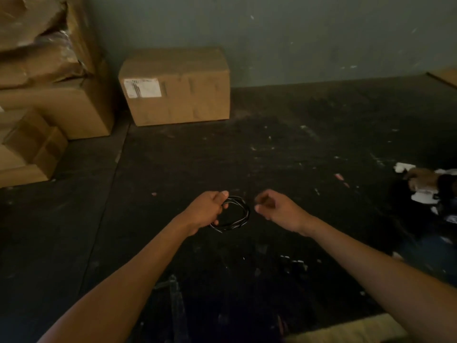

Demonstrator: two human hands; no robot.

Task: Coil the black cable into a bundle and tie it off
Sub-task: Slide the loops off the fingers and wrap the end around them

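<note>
The black cable (241,216) is wound into a small round coil of several loops, held above the dark floor at the centre of the view. My left hand (206,209) grips the coil's left side, thumb on top. A short cable end sticks out at the coil's lower left. My right hand (274,206) hovers just right of the coil, a small gap away, fingers loosely curled and apart, with nothing visible in it.
A cardboard box (175,86) with a white label stands against the far wall. More stacked boxes (47,95) fill the left side. A heap of white, brown and dark items (425,191) lies at the right. The dark floor (296,149) is speckled with debris.
</note>
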